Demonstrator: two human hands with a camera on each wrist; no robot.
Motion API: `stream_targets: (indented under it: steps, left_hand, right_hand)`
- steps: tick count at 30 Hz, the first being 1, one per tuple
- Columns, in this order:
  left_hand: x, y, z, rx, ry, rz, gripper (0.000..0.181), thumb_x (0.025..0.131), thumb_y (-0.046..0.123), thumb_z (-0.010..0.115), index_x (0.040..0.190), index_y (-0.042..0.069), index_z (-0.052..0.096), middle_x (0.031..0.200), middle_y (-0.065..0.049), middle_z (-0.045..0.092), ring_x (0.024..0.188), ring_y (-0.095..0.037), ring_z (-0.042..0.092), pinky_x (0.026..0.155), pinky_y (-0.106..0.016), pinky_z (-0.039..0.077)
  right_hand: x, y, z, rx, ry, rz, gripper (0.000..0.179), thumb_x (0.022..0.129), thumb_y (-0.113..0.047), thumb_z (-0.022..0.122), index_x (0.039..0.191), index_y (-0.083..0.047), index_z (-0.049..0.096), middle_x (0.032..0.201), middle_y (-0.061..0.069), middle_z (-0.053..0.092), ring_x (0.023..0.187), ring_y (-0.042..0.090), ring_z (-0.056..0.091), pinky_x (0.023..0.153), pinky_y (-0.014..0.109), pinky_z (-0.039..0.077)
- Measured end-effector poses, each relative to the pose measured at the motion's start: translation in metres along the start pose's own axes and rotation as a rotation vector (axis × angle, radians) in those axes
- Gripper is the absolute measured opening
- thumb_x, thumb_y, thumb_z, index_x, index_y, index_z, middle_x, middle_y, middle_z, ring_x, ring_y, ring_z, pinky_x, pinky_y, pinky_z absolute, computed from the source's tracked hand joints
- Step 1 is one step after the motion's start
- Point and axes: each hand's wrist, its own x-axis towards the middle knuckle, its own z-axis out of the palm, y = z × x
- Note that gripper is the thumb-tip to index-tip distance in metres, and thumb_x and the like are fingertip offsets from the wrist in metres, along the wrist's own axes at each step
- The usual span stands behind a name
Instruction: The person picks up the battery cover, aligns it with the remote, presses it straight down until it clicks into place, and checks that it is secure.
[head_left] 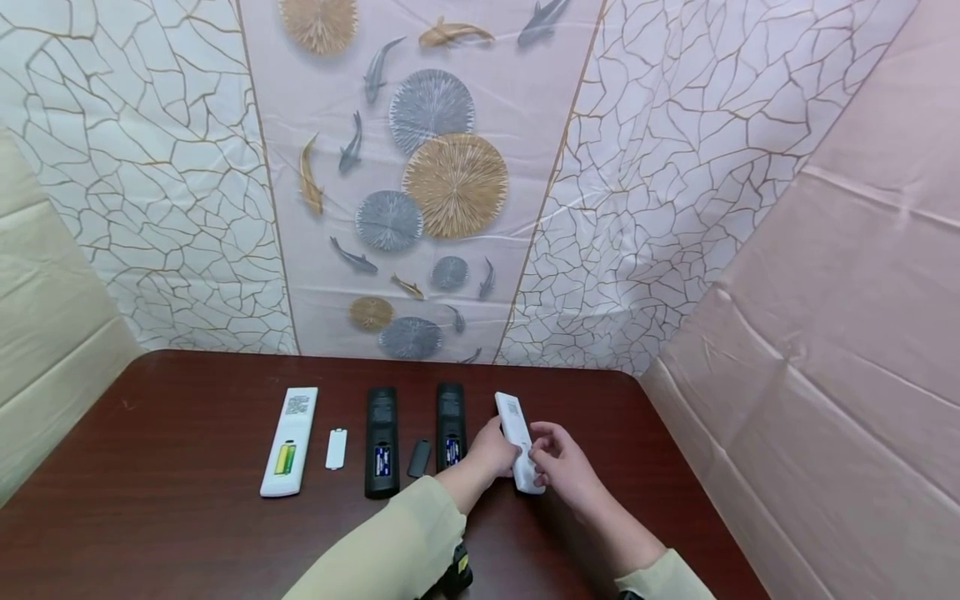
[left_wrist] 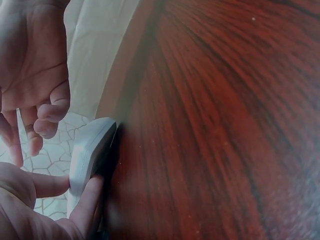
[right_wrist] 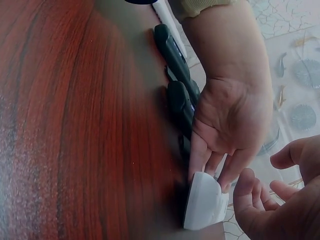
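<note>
My left hand [head_left: 491, 452] grips a white remote control [head_left: 513, 421] at the right of the row, its labelled back facing up. In the left wrist view, thumb and fingers lie on either side of the remote's edge [left_wrist: 89, 147]. Beside its near half is my right hand [head_left: 564, 468], with loosely bent fingers and nothing held. The right wrist view shows those fingers [right_wrist: 245, 187] a small gap away from the white remote [right_wrist: 202, 202]. Nearest to the left wrist lies a black remote [head_left: 451, 408] with blue batteries in its uncovered compartment; the forearm hides its lower end.
Farther left on the brown table [head_left: 187, 433] lie a dark battery cover [head_left: 419, 458], another black remote [head_left: 382, 437] showing blue batteries, a white cover [head_left: 336, 448] and a white remote [head_left: 292, 437] with green-yellow batteries. Patterned cloth [head_left: 450, 250] hangs behind the table.
</note>
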Motion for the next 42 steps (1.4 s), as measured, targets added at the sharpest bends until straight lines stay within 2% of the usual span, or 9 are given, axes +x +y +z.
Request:
stream_targets:
  steps: [6,10,13,18,21,26,31,39,42]
  left_hand:
    - [0.001,0.001,0.001,-0.018,-0.003,0.002,0.068,0.089,-0.006,0.065,0.15,0.0,0.036,0.129,-0.023,0.057,0.096,-0.029,0.066,0.064,-0.037,0.058]
    - [0.0,0.0,0.001,-0.034,-0.02,-0.007,0.064,0.092,0.002,0.064,0.149,-0.003,0.036,0.133,-0.025,0.054,0.1,-0.029,0.065,0.068,-0.038,0.059]
    - [-0.002,0.002,-0.001,0.019,-0.025,-0.004,0.061,0.093,0.009,0.065,0.146,-0.007,0.039,0.133,-0.025,0.054,0.104,-0.029,0.063,0.075,-0.038,0.058]
    - [-0.009,0.006,-0.004,0.154,-0.012,-0.008,0.061,0.092,0.019,0.065,0.141,-0.011,0.044,0.139,-0.027,0.05,0.12,-0.033,0.054,0.096,-0.045,0.049]
    - [-0.013,0.007,-0.005,0.176,-0.019,-0.015,0.062,0.092,0.022,0.064,0.141,-0.012,0.044,0.142,-0.028,0.047,0.127,-0.035,0.049,0.102,-0.048,0.043]
    - [-0.016,0.007,-0.006,0.16,-0.039,-0.023,0.061,0.093,0.021,0.061,0.143,-0.01,0.042,0.145,-0.028,0.044,0.133,-0.037,0.043,0.106,-0.051,0.04]
    - [-0.02,0.007,-0.007,0.143,-0.032,-0.03,0.06,0.095,0.02,0.06,0.144,-0.008,0.042,0.147,-0.027,0.043,0.136,-0.039,0.04,0.108,-0.054,0.036]
    - [-0.026,0.01,-0.013,0.129,-0.036,0.001,0.061,0.095,0.023,0.062,0.144,-0.006,0.042,0.142,-0.026,0.048,0.131,-0.035,0.046,0.105,-0.051,0.041]
    - [-0.029,0.011,-0.018,0.084,-0.034,0.011,0.06,0.096,0.022,0.062,0.145,-0.005,0.041,0.139,-0.024,0.051,0.128,-0.032,0.049,0.101,-0.049,0.045]
  right_hand:
    - [0.0,-0.002,0.002,0.003,0.008,0.005,0.04,0.094,0.005,0.052,0.133,0.002,0.048,0.096,0.012,0.052,0.072,0.023,0.052,0.06,0.034,0.05]
    - [0.0,-0.002,0.002,0.008,0.007,0.003,0.04,0.094,0.004,0.053,0.133,0.002,0.048,0.097,0.011,0.052,0.072,0.023,0.052,0.06,0.035,0.05]
    - [0.0,0.0,0.002,0.026,0.003,0.003,0.041,0.093,0.002,0.055,0.134,0.001,0.048,0.097,0.01,0.051,0.072,0.022,0.052,0.059,0.033,0.05]
    - [-0.001,-0.001,0.002,0.027,0.01,0.002,0.041,0.093,0.001,0.056,0.134,0.001,0.049,0.096,0.01,0.052,0.072,0.023,0.053,0.059,0.034,0.051]
    - [-0.001,-0.001,0.002,0.015,0.014,0.002,0.041,0.094,0.0,0.056,0.134,0.001,0.049,0.096,0.01,0.052,0.073,0.024,0.053,0.059,0.035,0.052]
    - [-0.001,0.0,0.003,0.018,0.01,-0.002,0.04,0.094,0.0,0.055,0.134,0.002,0.048,0.096,0.01,0.052,0.072,0.024,0.053,0.059,0.037,0.052]
    - [-0.001,0.0,0.004,0.021,0.01,0.005,0.04,0.094,0.001,0.054,0.134,0.002,0.048,0.095,0.01,0.051,0.072,0.024,0.052,0.059,0.035,0.051]
    - [-0.002,0.002,0.005,0.025,0.009,0.004,0.042,0.092,0.002,0.054,0.134,0.002,0.048,0.095,0.01,0.051,0.073,0.025,0.052,0.059,0.034,0.051]
    - [0.0,0.001,0.006,0.025,0.005,0.008,0.042,0.093,0.001,0.054,0.135,0.001,0.048,0.096,0.011,0.052,0.074,0.025,0.052,0.059,0.034,0.051]
